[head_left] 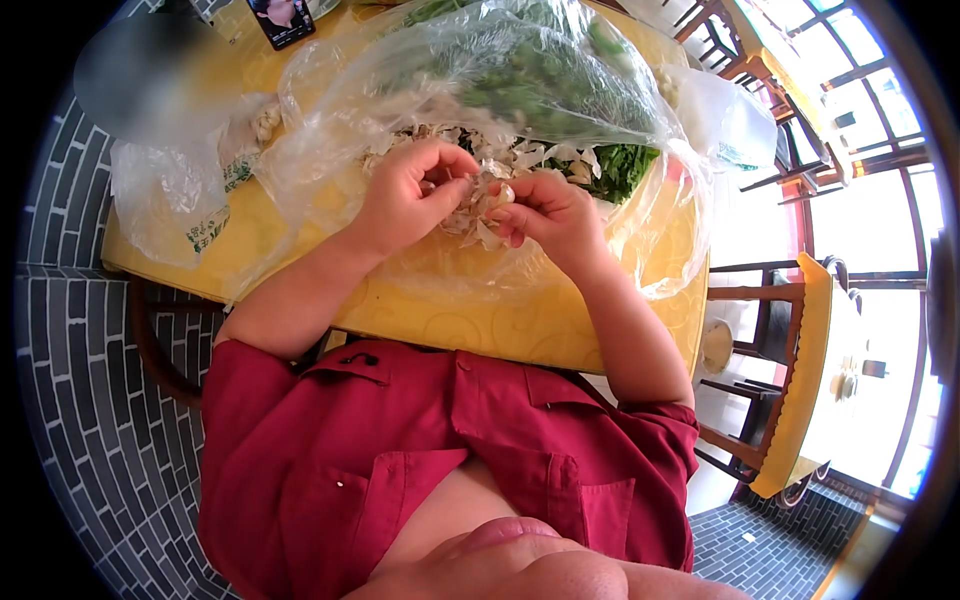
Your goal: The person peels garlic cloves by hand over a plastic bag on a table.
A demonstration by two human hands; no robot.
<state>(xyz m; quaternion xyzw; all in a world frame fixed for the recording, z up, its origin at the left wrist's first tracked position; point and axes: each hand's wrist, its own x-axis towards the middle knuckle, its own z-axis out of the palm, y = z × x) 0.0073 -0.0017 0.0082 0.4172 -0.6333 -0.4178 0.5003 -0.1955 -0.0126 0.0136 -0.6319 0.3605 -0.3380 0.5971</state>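
green print point(208, 230) on plastic bag point(155, 190); too small to read

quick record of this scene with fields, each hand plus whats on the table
left hand: left hand curled beside the clove; grip contents unclear
right hand: right hand pinching a pale garlic clove
below hands: loose papery skins
beyond hands: leafy greens, mostly behind clear plastic
far left: phone, screen lit
left side: plastic bag with green print
surface: yellow-covered table
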